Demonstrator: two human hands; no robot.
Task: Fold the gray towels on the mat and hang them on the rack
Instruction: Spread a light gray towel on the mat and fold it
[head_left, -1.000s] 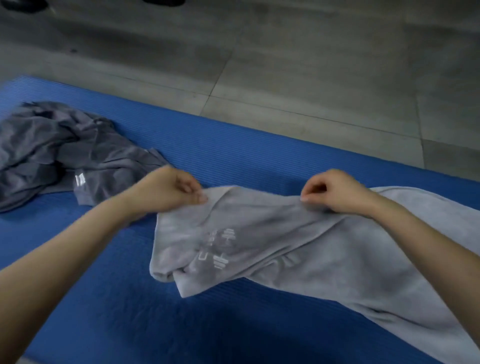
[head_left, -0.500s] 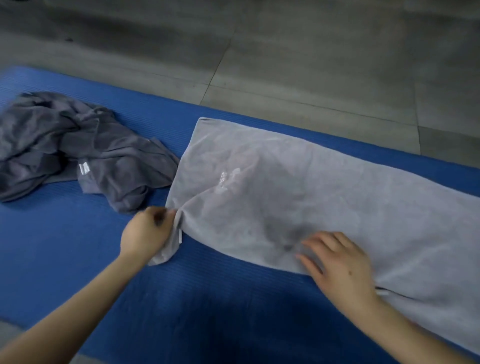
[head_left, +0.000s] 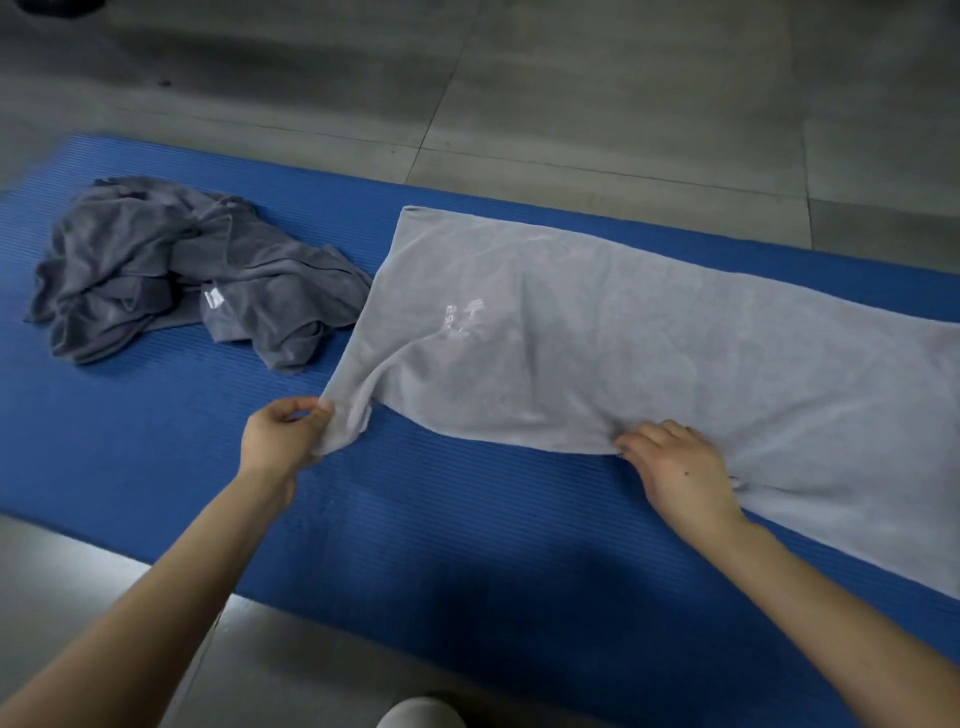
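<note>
A light gray towel (head_left: 623, 343) lies spread lengthwise on the blue mat (head_left: 156, 426), running off the right edge of the view. My left hand (head_left: 283, 441) pinches its near left corner, which is bunched and slightly lifted. My right hand (head_left: 675, 462) grips the towel's near edge further right, fingers curled into the cloth. A darker gray towel (head_left: 171, 270) lies crumpled in a heap on the mat's left part, just touching the light towel's left edge. No rack is in view.
Gray tiled floor (head_left: 571, 93) lies beyond the mat and in front of it at the lower left. A pale rounded shape (head_left: 421, 714), perhaps a shoe tip, shows at the bottom edge.
The light towel was held bunched between both hands, then flung out flat across the mat. My hands came down to its near edge, and the right hand went from lying flat to gripping.
</note>
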